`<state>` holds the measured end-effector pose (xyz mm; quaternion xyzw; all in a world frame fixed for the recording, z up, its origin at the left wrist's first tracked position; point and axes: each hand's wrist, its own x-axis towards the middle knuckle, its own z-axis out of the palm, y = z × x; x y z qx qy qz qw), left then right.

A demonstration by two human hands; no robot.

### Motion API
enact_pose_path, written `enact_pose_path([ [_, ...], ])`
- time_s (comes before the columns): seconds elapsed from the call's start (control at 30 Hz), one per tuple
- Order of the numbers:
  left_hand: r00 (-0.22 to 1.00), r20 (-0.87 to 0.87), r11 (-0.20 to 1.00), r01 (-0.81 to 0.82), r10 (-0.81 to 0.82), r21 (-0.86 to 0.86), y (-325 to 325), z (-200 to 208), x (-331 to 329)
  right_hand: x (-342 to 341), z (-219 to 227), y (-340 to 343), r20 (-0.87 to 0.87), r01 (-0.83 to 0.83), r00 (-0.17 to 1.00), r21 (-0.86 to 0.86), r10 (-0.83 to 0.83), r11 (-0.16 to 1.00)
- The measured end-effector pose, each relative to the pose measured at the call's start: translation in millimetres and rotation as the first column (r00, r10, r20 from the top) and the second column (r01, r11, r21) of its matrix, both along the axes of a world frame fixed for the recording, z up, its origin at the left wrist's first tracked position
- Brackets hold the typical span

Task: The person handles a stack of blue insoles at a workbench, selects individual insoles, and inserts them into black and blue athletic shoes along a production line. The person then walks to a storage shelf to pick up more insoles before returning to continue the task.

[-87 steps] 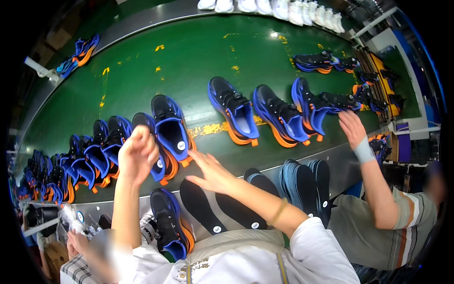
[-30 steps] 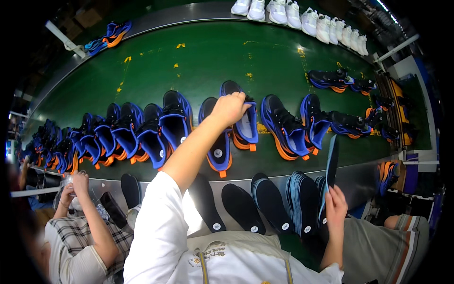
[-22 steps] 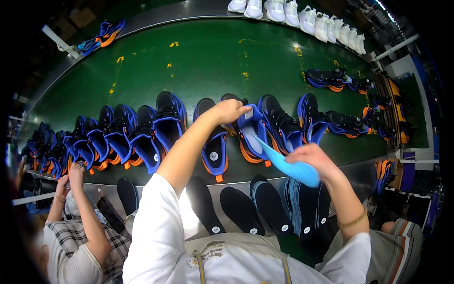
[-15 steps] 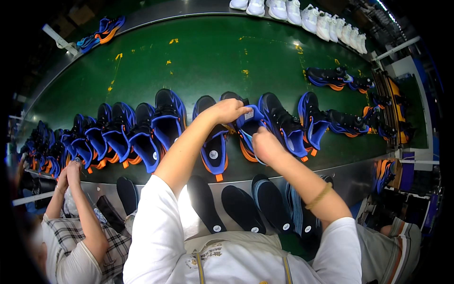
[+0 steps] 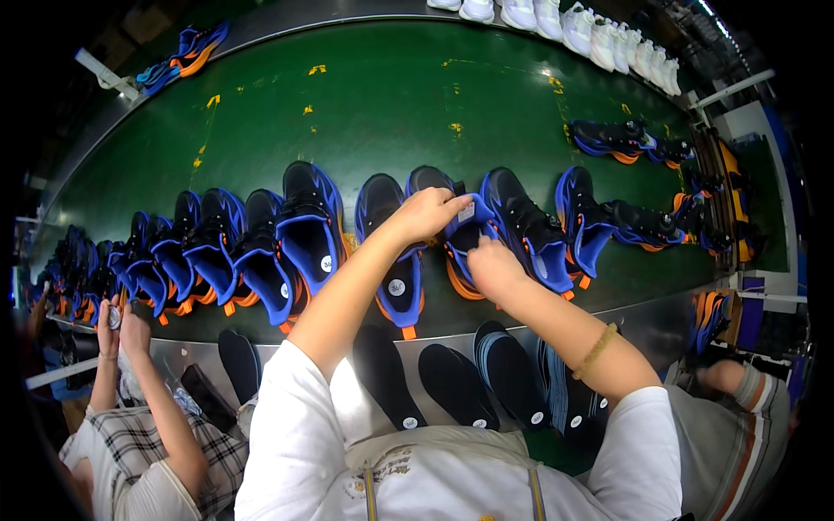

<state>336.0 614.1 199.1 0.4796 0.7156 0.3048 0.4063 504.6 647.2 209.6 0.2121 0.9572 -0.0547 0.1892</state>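
A black and blue sneaker with an orange sole sits between my hands, its toe pointing away from me. My left hand pinches the sneaker's tongue, holding it forward. At the collar, my right hand is closed with its fingertips down in the opening; what they hold, if anything, is hidden. Just left stands a similar sneaker with an insole and a round white sticker inside. Another sneaker stands close on the right.
Sneakers line the green table to the left. Black insoles lie in stacks along the near metal edge. White shoes stand at the far side. A co-worker's hands are at the left.
My left hand keeps its pinch on the tongue. My right hand stays at the opening, and the pale blue edge seen beside it is less visible. The co-worker's hands have moved apart.
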Motion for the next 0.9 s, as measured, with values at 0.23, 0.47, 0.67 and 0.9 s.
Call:
enact_pose_path([
  [0.23,1.0,-0.021,0.997,-0.004,0.006,0.078,-4,-12,2,-8,-36,13,-0.067,-0.019,0.998,0.02,0.021,1.0],
  [0.47,1.0,-0.006,0.999,0.007,-0.007,0.043,-5,-9,1,-17,-34,14,0.332,-0.237,0.922,0.073,0.2,0.969],
  [0.67,0.997,-0.065,0.999,-0.034,0.036,0.024,-1,-1,4,-21,-49,27,0.45,-0.491,0.783,0.022,0.43,0.871],
  [0.9,0.803,-0.59,0.927,0.15,0.088,0.343,-6,-15,14,-16,13,29,0.402,-0.296,0.81,-0.35,0.428,0.889],
])
